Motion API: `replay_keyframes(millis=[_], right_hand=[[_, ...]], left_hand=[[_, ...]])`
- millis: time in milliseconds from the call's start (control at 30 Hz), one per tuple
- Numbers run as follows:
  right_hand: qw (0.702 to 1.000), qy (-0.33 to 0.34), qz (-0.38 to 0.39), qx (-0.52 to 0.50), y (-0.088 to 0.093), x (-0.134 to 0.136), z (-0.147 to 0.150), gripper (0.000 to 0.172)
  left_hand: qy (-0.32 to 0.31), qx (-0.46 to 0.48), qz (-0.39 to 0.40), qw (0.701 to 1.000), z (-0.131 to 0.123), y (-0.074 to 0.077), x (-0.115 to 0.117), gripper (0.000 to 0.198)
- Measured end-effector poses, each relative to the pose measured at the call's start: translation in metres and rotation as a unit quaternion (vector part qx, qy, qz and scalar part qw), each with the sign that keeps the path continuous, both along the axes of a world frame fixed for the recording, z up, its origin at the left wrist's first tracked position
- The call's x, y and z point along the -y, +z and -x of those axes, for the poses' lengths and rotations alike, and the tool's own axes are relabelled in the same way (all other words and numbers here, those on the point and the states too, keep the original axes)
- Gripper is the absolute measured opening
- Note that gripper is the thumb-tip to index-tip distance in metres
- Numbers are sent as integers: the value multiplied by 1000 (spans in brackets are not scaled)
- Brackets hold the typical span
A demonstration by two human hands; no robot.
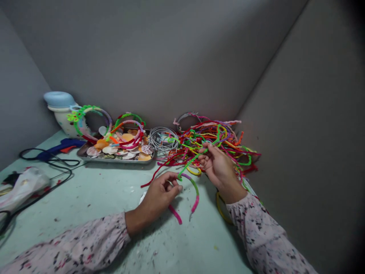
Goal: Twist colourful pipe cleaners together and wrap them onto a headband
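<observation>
My left hand [159, 194] pinches a curved wire ring [196, 190] wrapped in purple, green and pink pipe cleaner. One end of the ring shows bare grey wire; part of its curve is hidden behind my fingers. A green pipe cleaner [188, 164] runs from the ring at my left fingertips up to my right hand [219, 167]. My right thumb and fingers are closed on that green strand, and its far end rises above them. Just behind my right hand lies a tangled pile of coloured pipe cleaners [228, 133].
A metal tray [122, 161] of seashells [125, 146] stands at the back, with wrapped rings [129, 121] on it. Beside it lies a grey wire coil [164, 139]. To the left are a blue-lidded bottle [64, 114], a blue glue gun [58, 148], black cord [67, 171] and a plastic bag [30, 184].
</observation>
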State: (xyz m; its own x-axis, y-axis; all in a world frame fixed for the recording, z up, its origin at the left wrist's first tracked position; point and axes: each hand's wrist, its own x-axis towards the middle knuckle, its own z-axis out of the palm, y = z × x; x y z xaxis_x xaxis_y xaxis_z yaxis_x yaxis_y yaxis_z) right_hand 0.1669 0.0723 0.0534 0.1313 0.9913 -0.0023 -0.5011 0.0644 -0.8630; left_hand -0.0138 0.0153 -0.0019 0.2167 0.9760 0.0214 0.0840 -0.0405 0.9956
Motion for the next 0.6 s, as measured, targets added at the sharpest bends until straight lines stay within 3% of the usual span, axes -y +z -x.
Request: replay_keyframes(millis=[133, 300, 600], right_hand=[[1000, 15, 0, 9, 0, 4, 3, 17], [1000, 19, -3, 7, 6, 6, 4, 15], [996, -45, -52, 55, 16, 3, -12, 18]], left_hand=[[22, 17, -7, 1000, 1, -1, -1, 31], [19, -27, -49, 998, 2, -2, -1, 21], [41, -67, -122, 989, 5, 9, 2, 18]])
